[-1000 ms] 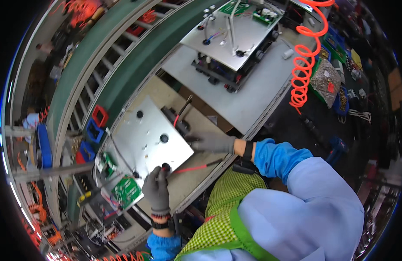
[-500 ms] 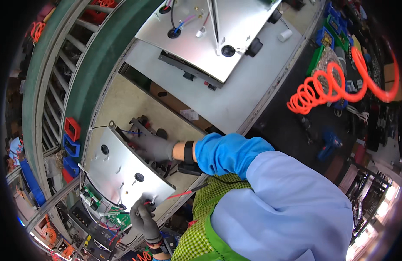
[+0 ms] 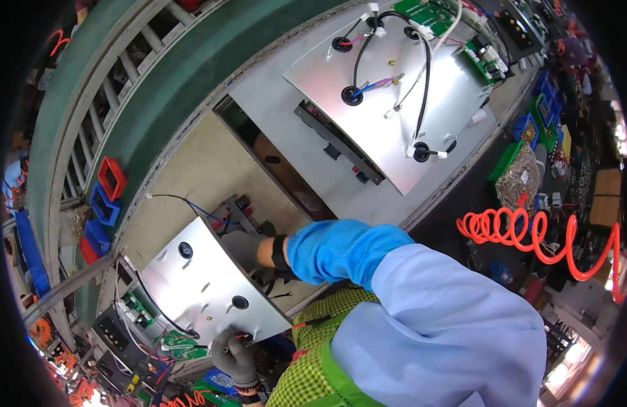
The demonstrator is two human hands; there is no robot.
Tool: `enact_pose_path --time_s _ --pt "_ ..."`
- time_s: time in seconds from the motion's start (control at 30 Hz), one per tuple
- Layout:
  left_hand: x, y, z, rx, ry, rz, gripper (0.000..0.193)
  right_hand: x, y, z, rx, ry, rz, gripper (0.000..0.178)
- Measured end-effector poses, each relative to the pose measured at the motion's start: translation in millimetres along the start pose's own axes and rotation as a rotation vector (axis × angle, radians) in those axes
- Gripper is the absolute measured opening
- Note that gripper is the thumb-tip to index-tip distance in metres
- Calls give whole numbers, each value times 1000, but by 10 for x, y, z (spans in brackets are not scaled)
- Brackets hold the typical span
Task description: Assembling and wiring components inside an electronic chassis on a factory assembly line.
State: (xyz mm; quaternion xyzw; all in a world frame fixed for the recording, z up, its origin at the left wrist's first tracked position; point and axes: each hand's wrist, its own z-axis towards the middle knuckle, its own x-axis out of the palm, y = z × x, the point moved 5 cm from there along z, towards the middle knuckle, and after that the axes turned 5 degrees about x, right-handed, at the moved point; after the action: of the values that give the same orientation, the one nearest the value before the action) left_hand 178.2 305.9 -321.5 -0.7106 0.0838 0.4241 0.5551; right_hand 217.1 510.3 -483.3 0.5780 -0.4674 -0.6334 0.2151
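Note:
A shiny metal panel [image 3: 205,285] with black grommets stands tilted at the lower left. My left hand [image 3: 234,358], in a grey glove, is closed at its near edge. Its fingertips pinch a red wire [image 3: 243,336] at a grommet. More of that wire, with a black sleeve [image 3: 319,320], shows past the panel's right corner. My right hand [image 3: 242,247], also gloved, reaches behind the panel from the right. The panel hides its fingers, so I cannot see what they touch. Dark metal parts [image 3: 232,210] and a thin blue wire [image 3: 208,211] are just beyond it.
A second metal panel [image 3: 374,74] with grommets and cables lies on the grey bench [image 3: 273,88]. Red and blue bins [image 3: 111,178] stand by the roller conveyor [image 3: 128,66]. An orange coiled hose [image 3: 530,230] hangs at right. Green circuit boards [image 3: 181,344] lie near my left hand.
My view has shifted, so the panels sit further right. My right hand has gone further behind the near panel and shows less. My left hand stays at the grommet by its near edge.

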Motion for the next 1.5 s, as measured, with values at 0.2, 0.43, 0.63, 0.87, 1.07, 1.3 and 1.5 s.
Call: enact_pose_path --time_s 0.2,0.43,0.63,0.87,1.07,1.3,1.5 --pt "0 -108 77 84 11 140 19 135 -133 152 -49 13 -50 26" --pt "-89 -119 38 77 42 102 22 -434 67 -183 37 34 -374 20" --pt "-8 -229 191 10 -2 52 17 -965 -217 -361 193 -328 -241 44" --pt "-133 -53 -3 58 -13 140 12 -335 -125 126 69 -109 -334 54" --pt "9 101 22 60 369 -107 42 1305 -2212 -156 352 545 -342 54" --pt "-149 -167 104 112 111 75 18 -1069 -465 -158 402 -508 805 44" --pt "-341 -496 312 -37 510 192 42 -2047 92 -548 172 -840 1099 34"
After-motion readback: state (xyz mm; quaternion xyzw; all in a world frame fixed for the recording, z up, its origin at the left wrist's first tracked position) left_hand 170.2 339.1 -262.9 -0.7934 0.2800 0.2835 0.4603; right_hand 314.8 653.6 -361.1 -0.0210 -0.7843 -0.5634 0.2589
